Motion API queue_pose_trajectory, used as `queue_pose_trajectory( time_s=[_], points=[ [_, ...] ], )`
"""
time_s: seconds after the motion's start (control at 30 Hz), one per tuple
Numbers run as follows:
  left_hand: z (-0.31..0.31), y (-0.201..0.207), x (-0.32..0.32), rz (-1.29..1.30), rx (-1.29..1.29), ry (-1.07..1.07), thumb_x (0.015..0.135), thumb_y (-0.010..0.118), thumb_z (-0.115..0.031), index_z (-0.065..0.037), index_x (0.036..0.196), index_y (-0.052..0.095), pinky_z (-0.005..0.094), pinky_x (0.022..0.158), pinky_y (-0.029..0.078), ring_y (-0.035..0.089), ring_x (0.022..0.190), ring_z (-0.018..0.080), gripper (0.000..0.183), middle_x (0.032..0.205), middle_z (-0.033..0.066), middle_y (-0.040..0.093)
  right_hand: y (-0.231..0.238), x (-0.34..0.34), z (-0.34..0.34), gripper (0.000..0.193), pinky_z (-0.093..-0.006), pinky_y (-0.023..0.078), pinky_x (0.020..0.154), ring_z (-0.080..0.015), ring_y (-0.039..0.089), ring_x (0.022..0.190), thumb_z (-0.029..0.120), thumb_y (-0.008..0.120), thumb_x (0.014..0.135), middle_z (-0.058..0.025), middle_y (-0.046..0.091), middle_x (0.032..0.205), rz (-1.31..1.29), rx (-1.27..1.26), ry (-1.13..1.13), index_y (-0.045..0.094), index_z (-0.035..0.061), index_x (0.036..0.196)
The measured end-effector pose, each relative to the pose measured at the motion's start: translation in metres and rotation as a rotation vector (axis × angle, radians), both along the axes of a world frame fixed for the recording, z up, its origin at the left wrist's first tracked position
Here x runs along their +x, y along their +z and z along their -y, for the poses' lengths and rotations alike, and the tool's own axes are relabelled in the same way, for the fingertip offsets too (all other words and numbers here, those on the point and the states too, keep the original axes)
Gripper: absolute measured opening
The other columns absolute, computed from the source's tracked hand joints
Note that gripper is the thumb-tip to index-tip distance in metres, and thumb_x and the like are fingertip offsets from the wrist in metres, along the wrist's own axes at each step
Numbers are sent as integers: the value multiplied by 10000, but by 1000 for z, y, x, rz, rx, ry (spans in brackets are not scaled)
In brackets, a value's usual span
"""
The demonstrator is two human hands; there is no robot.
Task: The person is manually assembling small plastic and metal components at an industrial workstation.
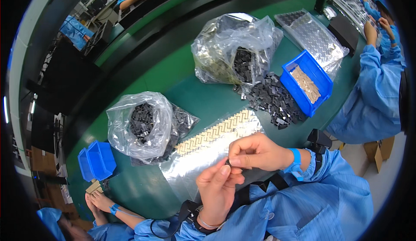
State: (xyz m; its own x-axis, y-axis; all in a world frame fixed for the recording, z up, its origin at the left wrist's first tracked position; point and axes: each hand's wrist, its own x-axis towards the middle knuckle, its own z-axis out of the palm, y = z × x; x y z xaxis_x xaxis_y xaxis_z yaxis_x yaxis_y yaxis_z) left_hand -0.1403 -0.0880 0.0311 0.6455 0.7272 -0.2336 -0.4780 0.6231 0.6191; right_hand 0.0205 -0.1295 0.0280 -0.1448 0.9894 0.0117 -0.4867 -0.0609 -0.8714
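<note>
Through my head view, one small dark piece (228, 162), pinched in the fingertips of left hand (216, 187) and right hand (256, 152), near silvery sheet (187, 171). Risk, I judge: slackened fingers, scant gripping surface, piece dropped.

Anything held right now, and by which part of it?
A small dark piece, held between the left hand and right hand; it is mostly covered, so which part is gripped cannot be told.
</note>
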Motion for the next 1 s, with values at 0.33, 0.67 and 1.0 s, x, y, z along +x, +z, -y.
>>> queue_pose_trajectory(
  time_s=[0.33, 0.67, 1.0],
  points=[
    [8, 9, -10, -198, 425, 35, 848, 572, -64, 53, 1033, 586, 304, 535, 526, 606, 606, 218, 219, 783, 192, 628, 5, -5, 8, 153, -168, 342, 537, -37, 438, 595, 151, 524, 907, -16, 573, 788, -239, -83, 122, 551, 3, 881],
    [0, 14, -8, -163, 200, -7, 843, 518, -25, 64, 1132, 534, 307, 575, 545, 637, 645, 243, 303, 836, 223, 635, 0, -14, 6, 159, -181, 338, 512, -61, 443, 582, 138, 509, 907, -59, 587, 778, -559, -220, 21, 564, -10, 884],
    [-3, 6, -3, -179, 95, 31, 826, 528, -27, 38, 1018, 590, 271, 520, 507, 603, 577, 204, 213, 754, 175, 633, -7, -19, 7, 154, -178, 344, 511, -48, 460, 595, 143, 526, 901, -39, 588, 780, -377, -164, -59, 578, -1, 889]
  ],
)
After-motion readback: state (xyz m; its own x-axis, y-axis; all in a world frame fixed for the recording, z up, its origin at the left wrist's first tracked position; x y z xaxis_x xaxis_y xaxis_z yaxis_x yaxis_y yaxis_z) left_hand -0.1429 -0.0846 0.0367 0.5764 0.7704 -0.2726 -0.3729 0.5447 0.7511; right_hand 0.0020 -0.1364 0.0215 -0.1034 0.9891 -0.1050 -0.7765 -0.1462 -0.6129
